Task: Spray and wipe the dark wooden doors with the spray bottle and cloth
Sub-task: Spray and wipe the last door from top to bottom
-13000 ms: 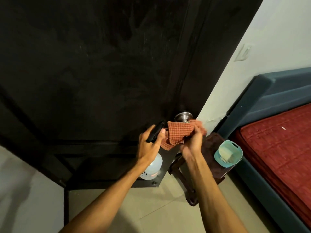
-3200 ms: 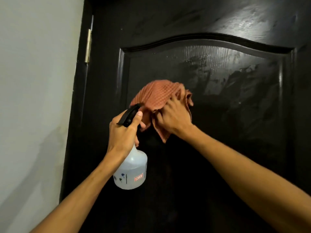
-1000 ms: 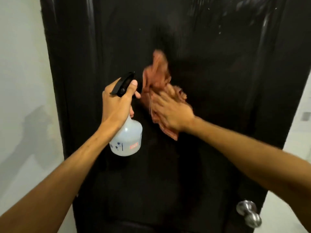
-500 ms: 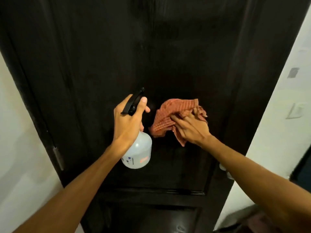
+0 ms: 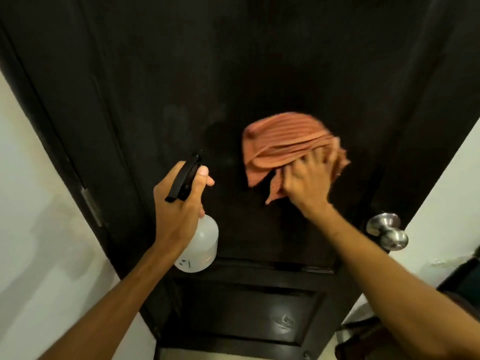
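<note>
Left grip clutching the spray bottle, the right grip pressed the cloth flat-fingered against the door, where overlapping strokes seemed wisest.

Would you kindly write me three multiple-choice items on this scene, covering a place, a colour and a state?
1. Where is the door knob relative to the cloth? A above left; B lower right; C directly above.
2. What colour is the cloth? A blue; B white; C orange-red.
3. What is the left hand doing? A gripping the spray bottle; B turning the knob; C hanging empty.
1 B: the knob sits below the cloth, at the right edge of the door.
2 C: it shows orange-red against the dark wood.
3 A: its fingers curl round the bottle's black trigger head.
</note>
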The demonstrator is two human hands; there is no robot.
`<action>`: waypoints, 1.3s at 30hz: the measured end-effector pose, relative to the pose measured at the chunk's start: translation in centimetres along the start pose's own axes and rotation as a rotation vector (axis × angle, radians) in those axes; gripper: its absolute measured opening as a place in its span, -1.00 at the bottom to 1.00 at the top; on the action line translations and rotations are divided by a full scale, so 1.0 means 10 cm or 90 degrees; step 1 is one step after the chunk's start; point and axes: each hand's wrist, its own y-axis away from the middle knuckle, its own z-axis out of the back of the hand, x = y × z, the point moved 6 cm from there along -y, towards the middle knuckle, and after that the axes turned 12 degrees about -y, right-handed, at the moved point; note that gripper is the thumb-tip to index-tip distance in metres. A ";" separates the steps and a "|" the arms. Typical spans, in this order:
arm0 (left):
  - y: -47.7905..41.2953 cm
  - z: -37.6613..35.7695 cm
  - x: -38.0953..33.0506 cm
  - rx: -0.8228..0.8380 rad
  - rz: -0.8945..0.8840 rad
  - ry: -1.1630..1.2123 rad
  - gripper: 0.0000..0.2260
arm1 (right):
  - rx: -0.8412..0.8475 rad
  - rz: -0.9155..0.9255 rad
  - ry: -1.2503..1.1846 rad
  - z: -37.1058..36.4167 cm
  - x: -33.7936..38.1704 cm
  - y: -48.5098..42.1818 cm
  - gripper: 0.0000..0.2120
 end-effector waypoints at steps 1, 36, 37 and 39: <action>0.06 -0.03 0.06 0.004 0.002 0.006 -0.85 | -0.051 -0.112 0.007 0.08 -0.25 0.11 -0.75; 6.45 -2.93 3.70 0.293 0.498 -0.038 -0.36 | 0.519 -1.038 -0.440 -0.91 -0.40 8.19 -0.63; 6.71 -3.06 3.87 0.307 0.505 -0.055 -0.38 | 0.528 -1.040 -0.441 -0.98 -0.43 8.40 -0.62; 7.13 -3.31 4.18 0.319 0.506 -0.080 -0.35 | 0.527 -1.049 -0.462 -1.14 -0.48 8.79 -0.63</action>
